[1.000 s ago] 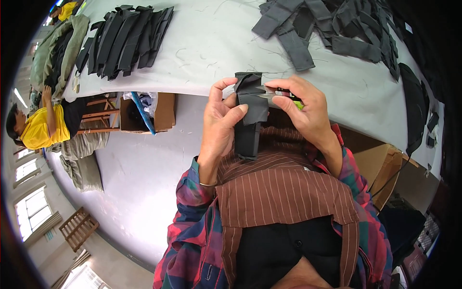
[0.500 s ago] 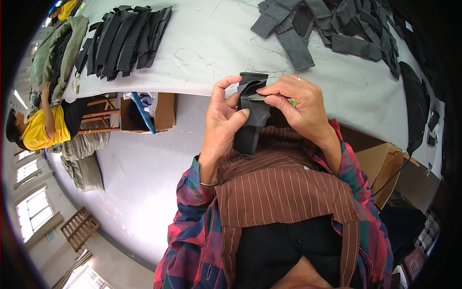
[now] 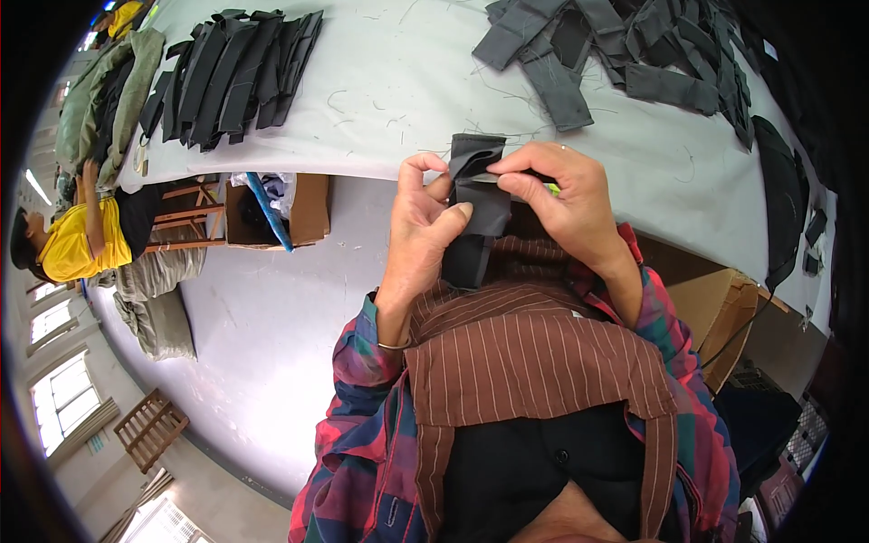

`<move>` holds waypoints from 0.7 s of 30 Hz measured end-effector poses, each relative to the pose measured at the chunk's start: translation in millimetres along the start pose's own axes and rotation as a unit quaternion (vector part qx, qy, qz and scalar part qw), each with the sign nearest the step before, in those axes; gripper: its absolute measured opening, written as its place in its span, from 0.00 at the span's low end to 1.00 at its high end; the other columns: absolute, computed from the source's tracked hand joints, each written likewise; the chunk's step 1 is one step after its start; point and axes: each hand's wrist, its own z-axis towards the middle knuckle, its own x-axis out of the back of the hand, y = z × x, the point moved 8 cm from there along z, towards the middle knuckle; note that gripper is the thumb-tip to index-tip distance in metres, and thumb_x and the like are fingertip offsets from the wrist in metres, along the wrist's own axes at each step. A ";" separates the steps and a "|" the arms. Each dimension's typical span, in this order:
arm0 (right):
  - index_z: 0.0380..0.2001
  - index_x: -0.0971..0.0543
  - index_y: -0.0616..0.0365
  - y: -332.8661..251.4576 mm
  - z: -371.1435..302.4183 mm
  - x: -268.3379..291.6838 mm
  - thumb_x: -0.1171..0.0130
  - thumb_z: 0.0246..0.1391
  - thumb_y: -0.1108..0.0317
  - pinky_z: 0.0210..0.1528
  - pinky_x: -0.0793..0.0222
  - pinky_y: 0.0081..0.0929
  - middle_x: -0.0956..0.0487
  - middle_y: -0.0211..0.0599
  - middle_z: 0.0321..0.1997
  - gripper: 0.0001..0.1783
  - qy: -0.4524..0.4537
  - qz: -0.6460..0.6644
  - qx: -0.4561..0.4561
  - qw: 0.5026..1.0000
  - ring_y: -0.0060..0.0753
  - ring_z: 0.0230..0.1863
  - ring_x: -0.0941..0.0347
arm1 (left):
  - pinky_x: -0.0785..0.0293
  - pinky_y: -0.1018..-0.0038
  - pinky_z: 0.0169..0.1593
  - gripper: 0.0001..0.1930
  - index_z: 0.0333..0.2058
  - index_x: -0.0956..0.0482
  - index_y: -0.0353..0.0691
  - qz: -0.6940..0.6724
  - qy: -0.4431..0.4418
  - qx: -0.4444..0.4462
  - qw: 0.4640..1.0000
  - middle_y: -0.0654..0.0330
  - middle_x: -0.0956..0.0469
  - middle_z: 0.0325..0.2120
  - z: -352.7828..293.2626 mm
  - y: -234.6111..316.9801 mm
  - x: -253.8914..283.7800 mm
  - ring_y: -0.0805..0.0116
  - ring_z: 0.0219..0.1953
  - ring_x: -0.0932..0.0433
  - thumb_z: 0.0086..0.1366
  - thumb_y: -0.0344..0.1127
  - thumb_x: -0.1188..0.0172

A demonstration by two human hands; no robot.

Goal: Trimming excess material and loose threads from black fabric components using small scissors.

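Observation:
A dark grey fabric strip (image 3: pixel 482 210), with a fold standing open near its upper end, hangs between my hands at the near edge of the table. My left hand (image 3: pixel 415 231) is closed on its left side, thumb across the front. My right hand (image 3: pixel 572 195) pinches at the fold's right side, thumb and forefinger together. In that hand is a small slim tool with a bright green end (image 3: pixel 553 189); a pale sliver by the fold may be its metal tip, and the fingers hide the remainder.
Several dark strips (image 3: pixel 240 77) lie in a neat row at the table's far left. A loose heap of similar strips (image 3: pixel 634 54) covers the far right. Thread ends are scattered on the pale tabletop (image 3: pixel 389 81). A cardboard box (image 3: pixel 312 208) and a person in yellow (image 3: pixel 77 242) are at left.
The green end of the tool shows less between my right fingers, and the pale sliver at the fold is less visible. The strip and both hands have barely shifted.

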 end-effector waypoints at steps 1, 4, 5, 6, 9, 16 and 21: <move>0.31 0.18 0.57 5.6 -1.4 3.3 0.37 0.49 0.70 0.34 0.31 0.24 0.19 0.32 0.27 0.05 0.012 0.070 -0.042 0.997 0.28 0.28 0.25 | 0.21 0.70 0.42 0.21 0.47 0.43 0.42 -0.006 0.001 -0.001 1.000 0.43 0.27 0.45 0.3 1.9 -0.1 0.59 0.39 0.21 0.57 0.16 0.54; 0.33 0.19 0.60 14.3 -5.1 12.2 0.38 0.52 0.70 0.36 0.31 0.20 0.19 0.32 0.28 0.06 0.023 0.131 -0.094 0.987 0.23 0.30 0.24 | 0.18 0.64 0.42 0.18 0.44 0.43 0.42 -0.048 -0.009 -0.006 0.999 0.40 0.27 0.45 1.7 5.4 3.6 0.49 0.38 0.19 0.57 0.17 0.55; 0.34 0.19 0.61 16.4 -5.9 13.9 0.39 0.53 0.70 0.37 0.31 0.19 0.18 0.32 0.28 0.07 0.022 0.122 -0.105 0.987 0.21 0.31 0.24 | 0.18 0.63 0.41 0.17 0.42 0.44 0.42 -0.084 -0.021 -0.011 0.996 0.41 0.27 0.45 2.0 6.6 4.2 0.49 0.38 0.19 0.57 0.16 0.56; 0.34 0.19 0.61 16.9 -6.7 14.6 0.39 0.53 0.70 0.37 0.31 0.19 0.18 0.32 0.28 0.07 0.023 0.121 -0.105 0.987 0.21 0.31 0.24 | 0.18 0.63 0.41 0.17 0.42 0.44 0.42 -0.084 -0.022 -0.010 0.996 0.41 0.27 0.45 2.0 6.7 4.8 0.49 0.38 0.19 0.57 0.16 0.56; 0.34 0.19 0.60 15.3 -8.6 14.4 0.38 0.53 0.70 0.36 0.31 0.20 0.18 0.32 0.28 0.07 0.018 0.104 -0.092 0.990 0.22 0.30 0.24 | 0.18 0.64 0.42 0.16 0.42 0.44 0.42 -0.075 -0.029 -0.023 0.997 0.40 0.28 0.46 2.3 8.8 4.6 0.48 0.38 0.19 0.57 0.17 0.57; 0.32 0.18 0.57 14.5 -9.8 14.9 0.38 0.52 0.67 0.31 0.32 0.22 0.18 0.32 0.27 0.06 0.019 0.058 -0.089 0.994 0.26 0.27 0.24 | 0.18 0.63 0.40 0.17 0.43 0.43 0.42 -0.044 -0.019 -0.040 0.998 0.38 0.27 0.45 2.5 11.6 2.5 0.48 0.37 0.19 0.55 0.19 0.56; 0.30 0.18 0.55 12.0 -9.5 16.9 0.38 0.52 0.66 0.28 0.34 0.23 0.19 0.31 0.25 0.06 0.018 0.032 -0.088 0.995 0.28 0.25 0.25 | 0.17 0.63 0.39 0.18 0.44 0.43 0.42 -0.025 0.000 -0.050 0.998 0.37 0.26 0.43 2.1 12.5 4.5 0.46 0.37 0.19 0.55 0.20 0.55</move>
